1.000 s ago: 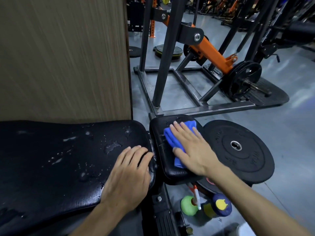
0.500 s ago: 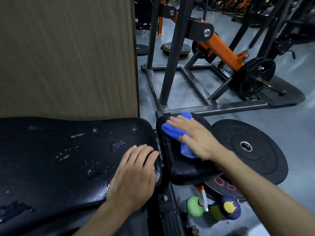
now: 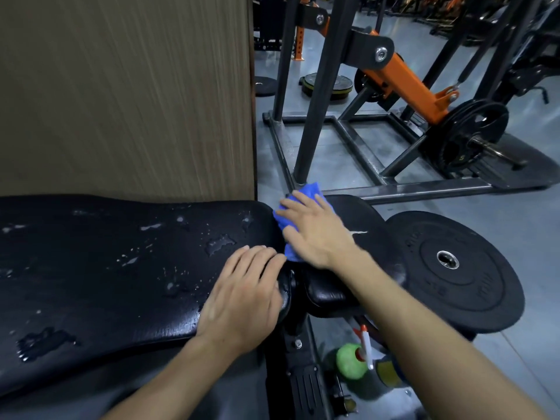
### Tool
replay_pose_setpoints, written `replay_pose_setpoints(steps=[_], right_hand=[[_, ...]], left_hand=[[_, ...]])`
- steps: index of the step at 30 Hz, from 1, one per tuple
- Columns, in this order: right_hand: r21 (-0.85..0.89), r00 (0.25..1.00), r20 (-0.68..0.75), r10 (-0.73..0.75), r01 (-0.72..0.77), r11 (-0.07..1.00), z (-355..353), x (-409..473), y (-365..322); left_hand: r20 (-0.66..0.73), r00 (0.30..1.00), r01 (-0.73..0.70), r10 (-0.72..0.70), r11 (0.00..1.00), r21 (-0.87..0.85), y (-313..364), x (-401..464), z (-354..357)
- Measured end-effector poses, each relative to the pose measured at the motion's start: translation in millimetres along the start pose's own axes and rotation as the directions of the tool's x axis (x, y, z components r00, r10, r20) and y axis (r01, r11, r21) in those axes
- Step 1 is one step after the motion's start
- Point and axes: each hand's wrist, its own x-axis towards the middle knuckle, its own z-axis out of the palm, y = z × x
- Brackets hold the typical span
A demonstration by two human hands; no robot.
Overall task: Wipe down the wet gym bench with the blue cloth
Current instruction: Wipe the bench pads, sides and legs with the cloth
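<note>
The black gym bench has a long pad (image 3: 106,268) dotted with water drops and puddles, and a smaller seat pad (image 3: 363,237) to its right. My right hand (image 3: 315,231) lies flat on the blue cloth (image 3: 303,192), pressing it down at the gap between the two pads. My left hand (image 3: 245,298) rests palm down on the right end of the long pad, fingers relaxed over its edge. Most of the cloth is hidden under my right hand.
A large black weight plate (image 3: 454,268) lies right of the seat pad. A spray bottle and a green ball (image 3: 351,360) sit on the floor below. A dark steel rack frame (image 3: 315,95) with an orange arm (image 3: 409,86) stands behind. A wooden panel (image 3: 121,86) backs the bench.
My right hand has slid the blue cloth leftward across the seat pad to the gap beside the long pad. My left hand has stayed in place.
</note>
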Motion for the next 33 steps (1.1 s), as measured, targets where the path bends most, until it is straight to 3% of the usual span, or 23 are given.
replay_pose_setpoints(steps=[5,8,19,23,28,31,33], right_hand=[[-0.004,0.999,-0.005,-0.042,0.042,0.999,2,-96,-21],[-0.027,0.999,0.000,-0.039,0.039,0.999,2,-108,-19],[0.036,0.981,0.072,0.180,-0.182,0.983,5,50,13],[0.099,0.930,-0.003,0.366,-0.364,0.926,-12,34,72],[0.338,0.830,0.017,0.558,-0.530,0.778,-26,-27,108],[0.336,0.799,-0.009,0.602,-0.564,0.754,-17,-61,100],[0.235,0.829,-0.051,0.557,-0.532,0.813,-14,-84,81]], left_hand=[[-0.009,1.000,0.009,-0.009,1.000,-0.001,1,-2,-1],[-0.007,1.000,0.011,-0.011,1.000,-0.007,2,-2,-1],[-0.031,0.999,0.010,-0.011,1.000,-0.014,1,-2,1],[-0.033,0.999,0.022,-0.022,1.000,-0.013,0,-2,0],[-0.025,0.999,0.021,-0.021,1.000,0.000,1,-2,0],[-0.019,1.000,0.021,-0.020,1.000,0.012,2,-3,-1],[-0.022,1.000,0.010,-0.010,1.000,0.011,1,-3,0]])
